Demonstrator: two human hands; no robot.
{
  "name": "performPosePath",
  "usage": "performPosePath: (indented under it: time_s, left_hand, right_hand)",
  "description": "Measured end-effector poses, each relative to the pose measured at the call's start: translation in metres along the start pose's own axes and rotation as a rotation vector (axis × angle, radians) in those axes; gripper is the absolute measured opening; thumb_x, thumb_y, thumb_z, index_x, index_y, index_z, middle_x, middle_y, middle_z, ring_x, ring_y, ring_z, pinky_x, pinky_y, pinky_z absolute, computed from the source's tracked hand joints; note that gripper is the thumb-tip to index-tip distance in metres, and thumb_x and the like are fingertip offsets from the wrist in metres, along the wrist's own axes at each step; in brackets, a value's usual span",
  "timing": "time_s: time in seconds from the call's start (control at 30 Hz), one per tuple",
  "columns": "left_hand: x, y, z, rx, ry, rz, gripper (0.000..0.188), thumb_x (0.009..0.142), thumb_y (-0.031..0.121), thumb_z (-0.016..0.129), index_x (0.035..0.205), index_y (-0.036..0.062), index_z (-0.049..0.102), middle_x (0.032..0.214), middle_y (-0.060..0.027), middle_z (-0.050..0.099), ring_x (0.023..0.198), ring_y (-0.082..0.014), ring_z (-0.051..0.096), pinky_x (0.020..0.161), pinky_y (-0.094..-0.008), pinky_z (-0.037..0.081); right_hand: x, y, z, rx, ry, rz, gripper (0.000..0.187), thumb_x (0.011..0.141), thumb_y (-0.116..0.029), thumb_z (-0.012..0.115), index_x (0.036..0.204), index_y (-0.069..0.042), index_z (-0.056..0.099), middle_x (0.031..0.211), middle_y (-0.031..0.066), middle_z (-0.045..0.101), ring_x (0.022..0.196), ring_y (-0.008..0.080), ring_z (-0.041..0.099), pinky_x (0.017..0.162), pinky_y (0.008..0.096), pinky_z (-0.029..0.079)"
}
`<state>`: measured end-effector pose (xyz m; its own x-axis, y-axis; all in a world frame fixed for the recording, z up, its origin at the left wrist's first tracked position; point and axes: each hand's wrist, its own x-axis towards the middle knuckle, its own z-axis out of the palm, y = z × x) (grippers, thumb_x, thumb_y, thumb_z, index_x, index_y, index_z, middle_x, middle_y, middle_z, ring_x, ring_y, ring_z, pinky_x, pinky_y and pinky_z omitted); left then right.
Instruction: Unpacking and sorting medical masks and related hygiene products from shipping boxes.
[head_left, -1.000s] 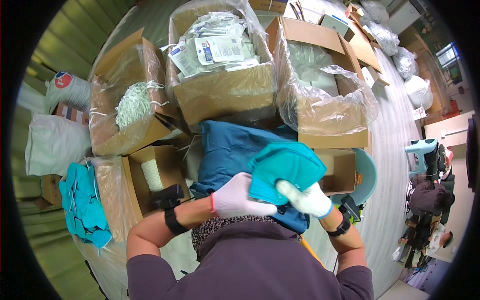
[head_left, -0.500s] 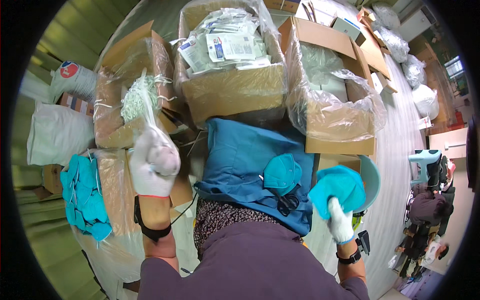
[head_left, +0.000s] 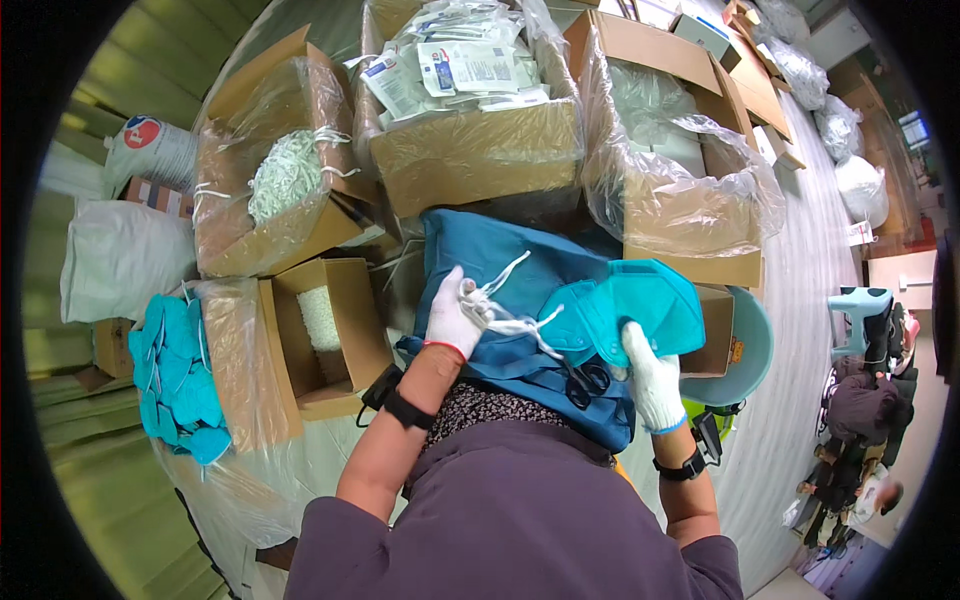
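My left hand (head_left: 455, 318), in a white knit glove, is closed on a few white cords (head_left: 512, 325) whose loose ends trail over the blue cloth (head_left: 480, 245) on my lap. My right hand (head_left: 655, 385), also gloved, grips a teal folded face mask (head_left: 655, 305) by its near edge, thumb on top. Partly behind that one, a second teal mask (head_left: 567, 318) lies on the cloth. Black-handled scissors (head_left: 588, 385) rest just below it. The tips of my right fingers are hidden under the mask.
Ahead stand a carton of white cords (head_left: 230, 240), a carton of white packets (head_left: 475, 175) and a plastic-lined carton (head_left: 690, 225). Teal masks (head_left: 180, 380) are piled at left, beside a small open carton (head_left: 350, 365). A pale blue basin (head_left: 755, 345) sits at right.
My left hand has come from the cord carton back over my lap, bringing white cords. My right hand has moved inward and up with the mask, which now shows its flat side.
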<state>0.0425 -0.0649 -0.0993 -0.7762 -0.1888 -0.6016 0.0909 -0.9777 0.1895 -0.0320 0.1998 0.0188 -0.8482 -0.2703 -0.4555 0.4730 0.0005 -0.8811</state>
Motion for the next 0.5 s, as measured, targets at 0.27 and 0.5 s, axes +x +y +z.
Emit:
performPosePath:
  time_s: [0.27, 0.5]
  left_hand:
    - [-0.029, 0.011, 0.001, 0.809, 0.112, 0.082, 0.048, 0.098, 0.046, 0.054, 0.133, 0.0129, 0.05, 0.121, -0.0108, 0.058, 0.102, -0.0226, 0.062, 0.079, -0.0424, 0.056]
    - [-0.051, 0.024, 0.007, 1.056, 0.113, 0.106, 0.042, 0.1, 0.034, 0.052, 0.135, 0.0115, 0.053, 0.13, -0.0137, 0.059, 0.113, -0.0287, 0.062, 0.079, -0.0411, 0.057]
  right_hand:
    - [0.018, 0.013, 0.036, 0.009, -0.141, -0.047, 0.022, 0.094, -0.013, 0.066, 0.115, -0.007, 0.06, 0.094, 0.0037, 0.066, 0.073, 0.0132, 0.063, 0.059, 0.0268, 0.05]
    - [0.042, 0.05, 0.101, 0.278, -0.514, 0.279, 0.034, 0.099, -0.025, 0.06, 0.123, -0.002, 0.059, 0.114, 0.0076, 0.067, 0.099, 0.0199, 0.066, 0.083, 0.0365, 0.056]
